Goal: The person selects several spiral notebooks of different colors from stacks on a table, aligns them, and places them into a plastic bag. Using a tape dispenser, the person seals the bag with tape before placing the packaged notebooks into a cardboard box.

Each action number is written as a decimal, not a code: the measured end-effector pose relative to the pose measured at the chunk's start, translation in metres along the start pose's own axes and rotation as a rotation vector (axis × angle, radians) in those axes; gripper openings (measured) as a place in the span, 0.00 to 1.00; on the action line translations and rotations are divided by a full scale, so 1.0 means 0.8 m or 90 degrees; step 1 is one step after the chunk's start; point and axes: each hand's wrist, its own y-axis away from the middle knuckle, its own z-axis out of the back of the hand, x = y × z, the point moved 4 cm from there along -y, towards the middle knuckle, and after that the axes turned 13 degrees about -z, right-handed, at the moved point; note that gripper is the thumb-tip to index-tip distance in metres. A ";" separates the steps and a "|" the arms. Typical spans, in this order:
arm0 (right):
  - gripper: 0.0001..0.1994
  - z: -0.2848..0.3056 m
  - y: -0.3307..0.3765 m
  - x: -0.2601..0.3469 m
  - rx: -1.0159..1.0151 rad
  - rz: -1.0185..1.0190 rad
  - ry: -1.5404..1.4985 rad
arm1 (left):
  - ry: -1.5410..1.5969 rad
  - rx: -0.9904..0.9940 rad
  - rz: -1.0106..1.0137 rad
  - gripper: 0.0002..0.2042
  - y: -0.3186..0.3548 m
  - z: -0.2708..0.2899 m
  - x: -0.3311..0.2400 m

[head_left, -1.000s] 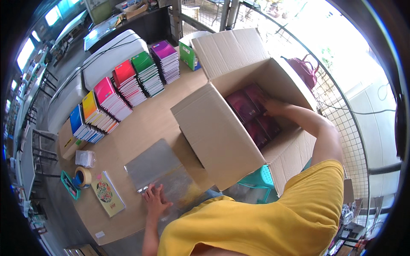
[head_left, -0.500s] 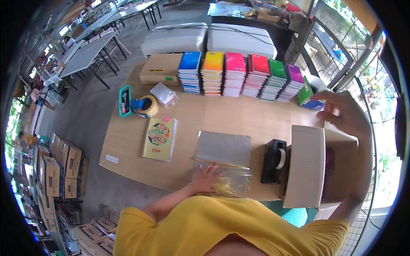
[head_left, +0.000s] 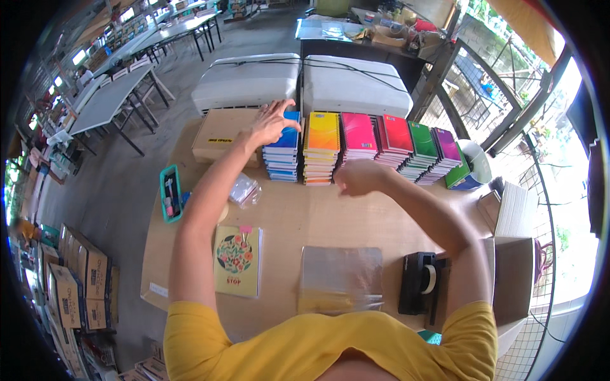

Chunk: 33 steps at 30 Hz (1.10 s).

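Head cam: we've L hand (head_left: pixel 271 126) spread wide at blue notebook stack (head_left: pixel 281 155), contact unclear; R hand (head_left: pixel 361 177) curled nr pink stack (head_left: pixel 359 132), can't tell if gripping. Both stand upright, bright covers up, far side of tabletop (head_left: pixel 279 213).

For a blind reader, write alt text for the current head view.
A person's left hand is at stacked blue notebooks, the right hand near stacked pink notebooks; a plastic sheet, tape dispenser and flowered notebook are on the table.
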 end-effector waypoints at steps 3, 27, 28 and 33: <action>0.14 0.020 -0.028 -0.082 -0.254 -0.200 -0.301 | -0.003 0.191 -0.058 0.32 -0.040 -0.013 0.011; 0.25 0.046 -0.180 -0.075 -0.240 -0.529 -0.363 | 0.827 -0.853 0.457 0.20 0.130 0.007 -0.046; 0.25 0.055 -0.175 -0.061 -0.264 -0.571 -0.305 | 0.962 -0.871 0.485 0.22 0.141 -0.021 -0.066; 0.25 0.087 -0.181 -0.031 -0.218 -0.287 0.004 | 1.178 -0.829 0.631 0.22 0.193 -0.088 -0.149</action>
